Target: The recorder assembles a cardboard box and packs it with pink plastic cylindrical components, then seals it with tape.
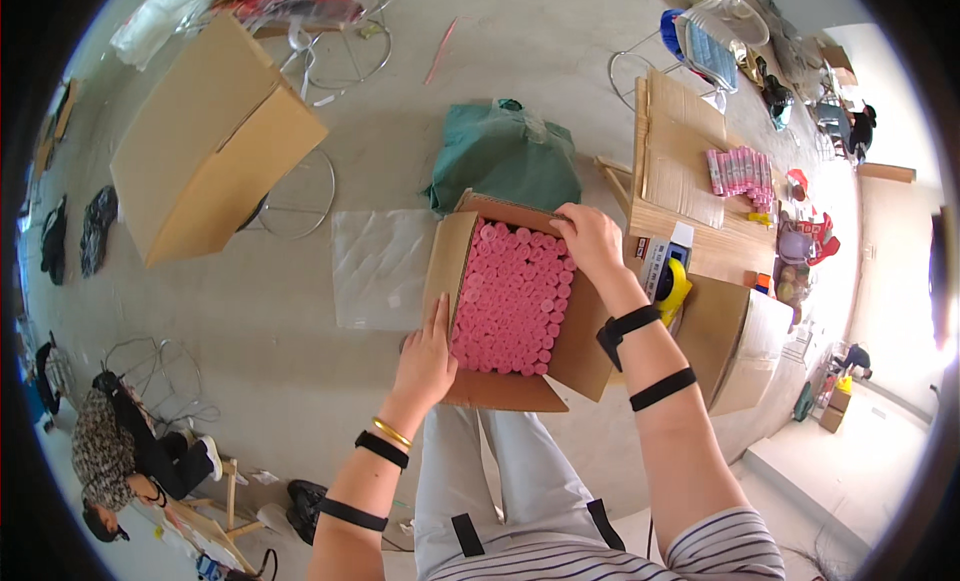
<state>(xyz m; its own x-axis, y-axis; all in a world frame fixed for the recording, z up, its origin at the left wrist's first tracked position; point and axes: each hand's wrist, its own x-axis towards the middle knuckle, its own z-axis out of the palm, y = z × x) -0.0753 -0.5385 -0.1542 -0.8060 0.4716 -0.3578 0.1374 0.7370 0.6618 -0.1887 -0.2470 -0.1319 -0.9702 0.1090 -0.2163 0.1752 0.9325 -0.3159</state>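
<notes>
An open cardboard box (574,356) in front of me is packed with pink round-ended tubes (515,296) standing upright. My left hand (428,359) lies against the box's left flap, fingers stretched out along it. At the far right corner my right hand (592,239) has its fingers bent over the cardboard edge, gripping it. The near and right flaps are folded outward. A clear plastic sheet (380,271) lies on the floor left of the box. Directly behind the box is a green bag (505,159).
A yellow tape dispenser (677,289) is right of my right wrist. The wooden table (735,243) bears several bundled pink tubes (740,173). Another carton (735,346) stands at right; a large box (205,146) sits on a stool at left. A person (125,446) sits at lower left.
</notes>
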